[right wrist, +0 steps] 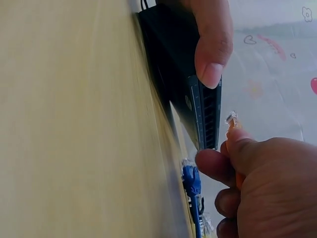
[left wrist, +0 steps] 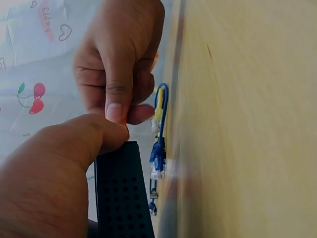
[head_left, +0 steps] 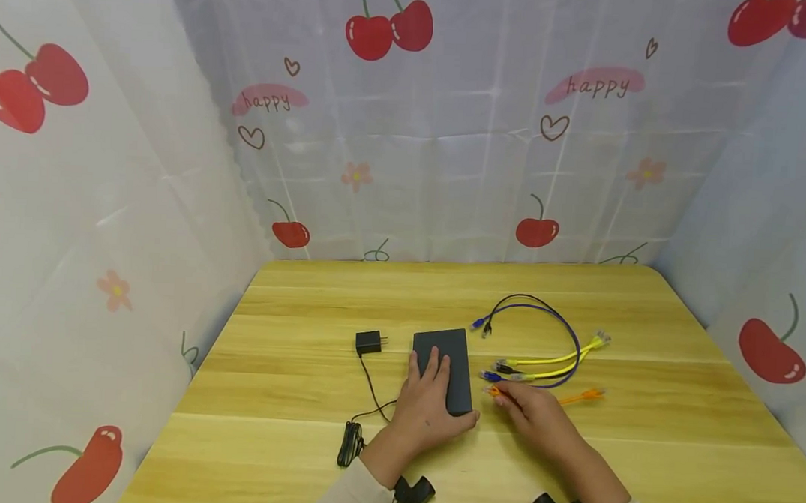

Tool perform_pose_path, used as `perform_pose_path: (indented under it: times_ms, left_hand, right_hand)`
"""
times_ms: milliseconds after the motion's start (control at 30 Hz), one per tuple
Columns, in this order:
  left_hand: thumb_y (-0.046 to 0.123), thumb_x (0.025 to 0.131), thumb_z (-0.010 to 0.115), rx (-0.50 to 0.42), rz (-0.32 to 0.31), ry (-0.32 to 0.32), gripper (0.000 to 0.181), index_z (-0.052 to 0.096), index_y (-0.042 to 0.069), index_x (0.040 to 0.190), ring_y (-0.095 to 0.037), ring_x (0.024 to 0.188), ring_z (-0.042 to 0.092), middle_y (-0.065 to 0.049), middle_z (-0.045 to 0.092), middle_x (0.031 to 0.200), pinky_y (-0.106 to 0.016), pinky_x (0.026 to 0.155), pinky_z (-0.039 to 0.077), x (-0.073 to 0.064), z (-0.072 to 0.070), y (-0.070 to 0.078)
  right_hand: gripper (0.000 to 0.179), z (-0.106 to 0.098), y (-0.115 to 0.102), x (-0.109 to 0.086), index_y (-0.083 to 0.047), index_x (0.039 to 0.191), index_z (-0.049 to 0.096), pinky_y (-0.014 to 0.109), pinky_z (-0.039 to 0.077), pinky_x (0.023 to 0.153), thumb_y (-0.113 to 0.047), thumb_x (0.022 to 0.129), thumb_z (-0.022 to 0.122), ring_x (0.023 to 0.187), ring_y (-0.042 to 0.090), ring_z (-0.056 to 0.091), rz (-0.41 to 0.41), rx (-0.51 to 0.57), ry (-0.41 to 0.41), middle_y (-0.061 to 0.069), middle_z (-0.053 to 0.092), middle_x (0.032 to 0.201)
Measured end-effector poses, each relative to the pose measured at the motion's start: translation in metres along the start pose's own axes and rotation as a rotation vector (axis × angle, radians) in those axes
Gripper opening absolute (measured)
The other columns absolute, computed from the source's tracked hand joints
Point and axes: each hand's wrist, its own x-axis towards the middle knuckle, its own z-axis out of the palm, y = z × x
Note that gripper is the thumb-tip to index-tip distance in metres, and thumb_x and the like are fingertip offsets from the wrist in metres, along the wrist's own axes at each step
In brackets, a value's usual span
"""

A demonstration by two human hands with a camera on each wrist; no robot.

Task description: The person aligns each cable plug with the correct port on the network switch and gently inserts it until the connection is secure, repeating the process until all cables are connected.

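Observation:
A black network switch [head_left: 461, 374] is tilted, its row of ports [right wrist: 210, 116] showing in the right wrist view. My left hand [head_left: 426, 410] holds it, fingers spread over its upper face and thumb at the near right corner. The perforated side [left wrist: 121, 196] shows in the left wrist view. Just right of the switch, my right hand [head_left: 537, 419] pinches an orange network cable [head_left: 494, 390] near one end between thumb and index finger. The clear plug [right wrist: 232, 119] sticks out past the fingertips, apart from the ports. Part of the cable is hidden behind the hand.
Blue [head_left: 571, 334], yellow [head_left: 553, 361] and black [head_left: 523, 295] network cables lie looped to the right. A black power adapter [head_left: 368, 342] lies left of the switch, its bundled cord [head_left: 349, 444] nearer me. Printed curtains [head_left: 447, 171] enclose the wooden table [head_left: 307, 292].

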Motion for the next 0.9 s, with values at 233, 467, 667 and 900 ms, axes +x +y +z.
perform_pose_path:
  times_ms: [233,467,667,900]
  left_hand:
    - [0.072,0.08,0.064,-0.003,-0.001,0.008,0.104,0.03,0.012,0.158,-0.059,0.145,0.006,-0.012,0.015,0.166,-0.059,0.108,0.037,-0.0002,-0.0024,0.0006]
    - [0.074,0.08,0.061,0.009,0.007,0.002,0.104,0.03,0.012,0.158,-0.057,0.146,0.008,-0.012,0.015,0.166,-0.058,0.109,0.037,0.0004,-0.0021,0.0]
    - [0.075,0.08,0.06,0.016,0.013,0.004,0.104,0.03,0.012,0.158,-0.057,0.145,0.01,-0.013,0.015,0.166,-0.058,0.109,0.037,0.0001,-0.0022,-0.0002]
    - [0.074,0.079,0.061,0.024,0.001,0.004,0.103,0.032,0.014,0.158,-0.057,0.145,0.012,-0.014,0.016,0.166,-0.058,0.108,0.038,0.0,-0.0024,-0.0001]
  right_hand:
    - [0.017,0.0012,-0.0046,0.0018,-0.013,0.106,0.074,0.029,0.056,0.069,-0.013,0.089,0.075,0.084,0.01,0.071,-0.062,-0.071,-0.013,-0.005,0.075,0.095]
    - [0.023,0.0036,-0.0062,0.0006,-0.014,0.107,0.077,0.032,0.058,0.075,-0.014,0.085,0.079,0.09,0.013,0.072,-0.137,-0.072,0.007,-0.005,0.076,0.101]
    - [0.025,0.0033,-0.0078,0.0011,-0.013,0.111,0.078,0.031,0.057,0.075,-0.015,0.086,0.078,0.09,0.009,0.071,-0.145,-0.019,-0.035,-0.007,0.076,0.101]
    - [0.022,0.0022,-0.009,0.0016,-0.014,0.107,0.078,0.028,0.057,0.071,-0.014,0.085,0.078,0.085,0.005,0.07,-0.177,-0.009,-0.038,-0.009,0.075,0.096]
